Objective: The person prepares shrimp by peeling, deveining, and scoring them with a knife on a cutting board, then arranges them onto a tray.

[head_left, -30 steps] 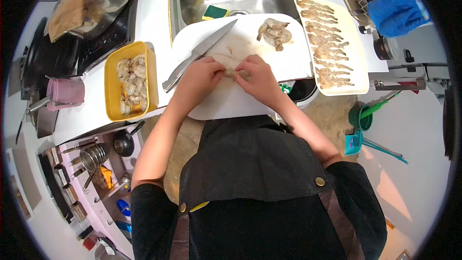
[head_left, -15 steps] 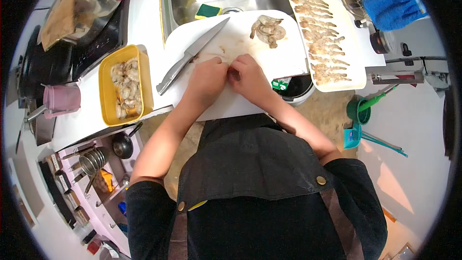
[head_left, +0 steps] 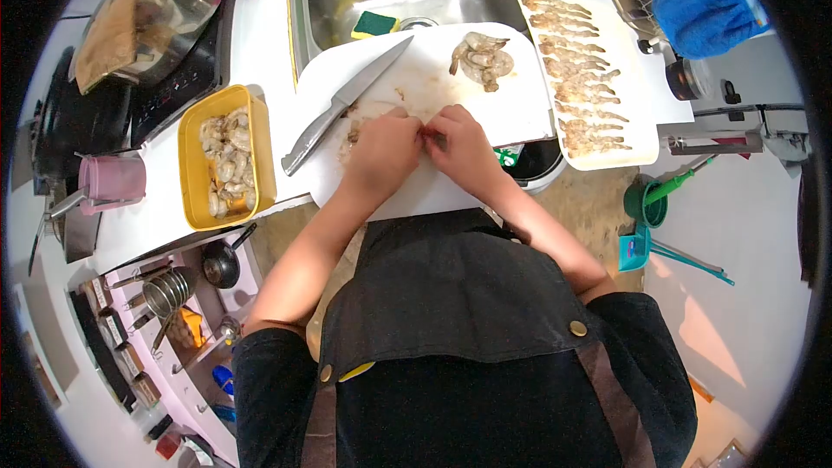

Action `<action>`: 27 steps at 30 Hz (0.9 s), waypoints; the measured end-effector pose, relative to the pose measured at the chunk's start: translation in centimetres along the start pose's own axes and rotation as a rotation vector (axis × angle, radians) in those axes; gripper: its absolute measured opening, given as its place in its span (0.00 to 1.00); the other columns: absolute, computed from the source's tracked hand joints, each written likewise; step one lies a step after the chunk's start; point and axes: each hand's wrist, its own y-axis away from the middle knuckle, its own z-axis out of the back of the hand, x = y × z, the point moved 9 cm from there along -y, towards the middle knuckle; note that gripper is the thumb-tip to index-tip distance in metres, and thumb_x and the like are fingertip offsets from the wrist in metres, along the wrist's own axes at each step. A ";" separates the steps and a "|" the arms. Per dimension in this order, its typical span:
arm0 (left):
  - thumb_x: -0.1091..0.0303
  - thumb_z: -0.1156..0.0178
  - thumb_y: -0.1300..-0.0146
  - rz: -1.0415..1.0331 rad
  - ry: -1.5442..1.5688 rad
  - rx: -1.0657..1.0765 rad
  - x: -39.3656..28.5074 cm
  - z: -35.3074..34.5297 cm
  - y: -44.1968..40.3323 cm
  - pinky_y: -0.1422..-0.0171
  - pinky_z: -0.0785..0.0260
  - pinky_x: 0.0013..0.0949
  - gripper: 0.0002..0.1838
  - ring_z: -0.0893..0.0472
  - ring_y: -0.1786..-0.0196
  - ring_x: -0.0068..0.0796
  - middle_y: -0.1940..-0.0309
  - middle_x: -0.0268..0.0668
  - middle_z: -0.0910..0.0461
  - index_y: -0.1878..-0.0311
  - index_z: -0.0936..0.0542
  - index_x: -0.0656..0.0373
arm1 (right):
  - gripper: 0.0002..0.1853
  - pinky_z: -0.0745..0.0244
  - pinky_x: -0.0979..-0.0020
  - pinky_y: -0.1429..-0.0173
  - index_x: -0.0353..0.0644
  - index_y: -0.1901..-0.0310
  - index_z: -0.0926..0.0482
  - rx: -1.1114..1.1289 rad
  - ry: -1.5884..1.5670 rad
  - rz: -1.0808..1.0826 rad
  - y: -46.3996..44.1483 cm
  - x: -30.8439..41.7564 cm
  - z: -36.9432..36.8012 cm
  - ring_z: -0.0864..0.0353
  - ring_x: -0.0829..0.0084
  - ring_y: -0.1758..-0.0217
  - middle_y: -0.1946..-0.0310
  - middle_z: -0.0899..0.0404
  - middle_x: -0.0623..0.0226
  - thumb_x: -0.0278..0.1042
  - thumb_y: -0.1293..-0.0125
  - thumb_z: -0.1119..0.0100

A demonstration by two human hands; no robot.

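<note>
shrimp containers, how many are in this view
2: a yellow tub to the left of the white cutting board, and a cream tray to the right of it. Both show clearly; no third is visible, though something could be hidden.

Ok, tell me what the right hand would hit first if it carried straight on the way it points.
The right hand would likely meet the left hand first, the two touching or nearly so, though depth is unclear. Beyond lies the knife.
</note>
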 end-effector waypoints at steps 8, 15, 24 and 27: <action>0.72 0.42 0.42 0.083 0.032 -0.029 1.2 1.6 0.3 0.54 0.26 0.43 0.07 0.19 0.62 0.49 0.66 0.48 0.19 0.64 0.16 0.62 | 0.06 0.28 0.60 0.49 0.36 0.67 0.21 -0.059 0.079 0.005 0.6 0.2 1.2 0.27 0.54 0.54 0.65 0.24 0.57 0.24 0.48 0.37; 0.73 0.43 0.43 0.359 0.044 -0.161 5.9 6.0 4.4 0.57 0.28 0.43 0.07 0.20 0.64 0.49 0.70 0.48 0.20 0.66 0.17 0.62 | 0.06 0.26 0.63 0.53 0.36 0.68 0.20 -0.096 0.087 -0.039 2.4 -1.0 3.5 0.24 0.58 0.59 0.68 0.23 0.60 0.21 0.49 0.36; 0.76 0.44 0.46 0.227 -0.195 -0.184 4.8 4.4 4.1 0.57 0.28 0.47 0.05 0.21 0.64 0.51 0.67 0.48 0.20 0.69 0.19 0.63 | 0.04 0.27 0.67 0.64 0.38 0.71 0.22 -0.117 0.026 -0.137 1.9 -1.3 3.5 0.23 0.66 0.71 0.77 0.23 0.64 0.21 0.50 0.37; 0.77 0.44 0.45 0.216 -0.158 -0.177 4.6 4.6 4.2 0.56 0.27 0.44 0.06 0.20 0.62 0.50 0.66 0.47 0.20 0.66 0.18 0.63 | 0.04 0.29 0.72 0.67 0.38 0.71 0.22 -0.077 -0.123 -0.251 1.2 -1.8 3.4 0.25 0.74 0.74 0.78 0.23 0.67 0.22 0.49 0.37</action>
